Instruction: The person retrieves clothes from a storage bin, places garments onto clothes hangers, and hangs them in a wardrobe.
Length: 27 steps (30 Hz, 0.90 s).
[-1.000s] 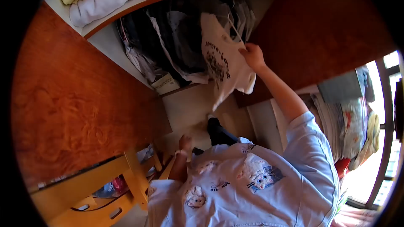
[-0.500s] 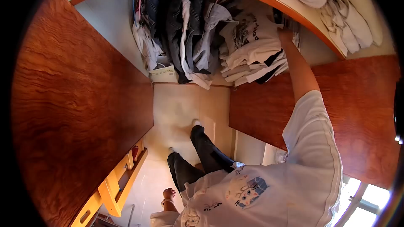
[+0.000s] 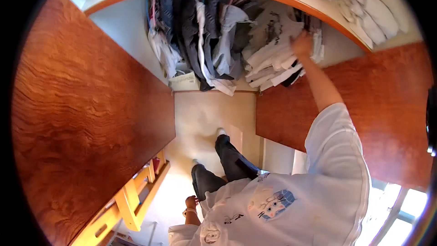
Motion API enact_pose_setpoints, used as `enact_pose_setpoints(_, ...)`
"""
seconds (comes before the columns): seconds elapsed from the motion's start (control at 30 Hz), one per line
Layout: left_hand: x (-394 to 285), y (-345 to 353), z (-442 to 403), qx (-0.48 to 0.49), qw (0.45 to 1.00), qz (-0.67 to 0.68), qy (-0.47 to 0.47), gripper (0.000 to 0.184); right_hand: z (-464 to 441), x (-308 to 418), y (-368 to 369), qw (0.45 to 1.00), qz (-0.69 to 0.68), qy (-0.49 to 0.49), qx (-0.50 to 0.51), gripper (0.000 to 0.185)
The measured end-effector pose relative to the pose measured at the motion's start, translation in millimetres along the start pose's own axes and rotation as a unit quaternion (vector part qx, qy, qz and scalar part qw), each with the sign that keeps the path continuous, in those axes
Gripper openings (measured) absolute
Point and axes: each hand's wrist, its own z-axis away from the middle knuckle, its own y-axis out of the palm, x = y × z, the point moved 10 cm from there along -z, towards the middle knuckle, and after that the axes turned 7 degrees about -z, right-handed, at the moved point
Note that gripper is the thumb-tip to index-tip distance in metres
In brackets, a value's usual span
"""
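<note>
Right hand (image 3: 302, 43)'s up at 2 o'clock by a shirt (image 3: 283, 29), left hand (image 3: 191, 202)'s around 6:30, can't tell either's fingers tbh.

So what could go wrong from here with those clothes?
The right hand is blurred beside the printed shirt; if it is touching the cloth, pulling back could drag it askew. The pile under that shirt has uneven edges, so it might slide. The low-hanging white cloth could perhaps get pinched if a wooden door swings shut.
</note>
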Motion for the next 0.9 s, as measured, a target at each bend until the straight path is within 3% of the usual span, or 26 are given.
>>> enact_pose_setpoints(0.03, 3, -1, -26, 0.046, 0.998, 0.016, 0.026, 0.021, 42, 19, -14, 0.988, -0.022, -0.138, -0.069, 0.051)
enact_pose_setpoints(0.07, -16, 0, -20, 0.068, 0.991, -0.085, 0.074, 0.022, 92, 29, -23, 0.951, -0.031, -0.271, -0.144, 0.044)
enact_pose_setpoints(0.1, -27, -9, -25, 0.044, 0.980, -0.182, 0.067, 0.021, 137, 18, -17, 0.966, -0.094, -0.236, -0.044, 0.043)
enact_pose_setpoints(0.13, -42, -8, -30, 0.052, 0.972, -0.212, 0.092, 0.021, 195, -2, 6, 0.971, -0.048, -0.233, 0.001, 0.047)
enact_pose_setpoints(0.17, -55, -9, -29, 0.069, 0.975, -0.187, 0.101, 0.020, 253, -19, 30, 0.955, -0.040, -0.108, 0.275, 0.053)
enact_pose_setpoints(0.2, -66, -13, -35, 0.088, 0.976, -0.165, 0.110, 0.020, 318, -31, 28, 0.956, -0.040, -0.163, 0.239, 0.055)
enact_pose_setpoints(0.23, -76, -19, -43, 0.108, 0.976, -0.147, 0.119, 0.020, 389, -61, 38, 0.937, -0.025, -0.124, 0.325, 0.055)
enact_pose_setpoints(0.27, -91, -25, -53, 0.131, 0.975, -0.132, 0.125, 0.020, 448, -88, 32, 0.916, -0.068, -0.017, 0.394, 0.057)
enact_pose_setpoints(0.3, -107, -33, -63, 0.156, 0.972, -0.125, 0.128, 0.021, 500, -118, 22, 0.912, -0.099, 0.067, 0.392, 0.056)
enact_pose_setpoints(0.33, -123, -48, -70, 0.116, 0.969, -0.168, 0.138, 0.021, 545, -146, 11, 0.901, -0.132, 0.148, 0.385, 0.056)
enact_pose_setpoints(0.4, -165, -55, -79, 0.137, 0.950, -0.249, 0.127, 0.014, 603, -200, -39, 0.884, -0.100, 0.302, 0.342, 0.051)
enact_pose_setpoints(0.47, -194, -72, -89, 0.135, 0.937, -0.315, 0.074, 0.010, 654, -251, -85, 0.887, -0.125, 0.402, 0.192, 0.041)
enact_pose_setpoints(0.53, -231, -54, -69, 0.111, 0.891, -0.392, 0.199, 0.015, 694, -276, -132, 0.885, -0.148, 0.433, 0.084, 0.035)
enact_pose_setpoints(0.57, -247, -20, -46, 0.096, 0.827, -0.433, 0.345, 0.016, 720, -282, -155, 0.883, -0.151, 0.442, 0.052, 0.034)
enact_pose_setpoints(0.7, -217, 91, 79, 0.184, 0.791, -0.464, 0.354, 0.019, 837, -289, -204, 0.838, -0.145, 0.524, 0.048, 0.036)
enact_pose_setpoints(0.9, -175, 197, 144, 0.253, 0.673, -0.555, 0.419, 0.011, 951, -320, -264, 0.762, -0.187, 0.610, -0.116, 0.028)
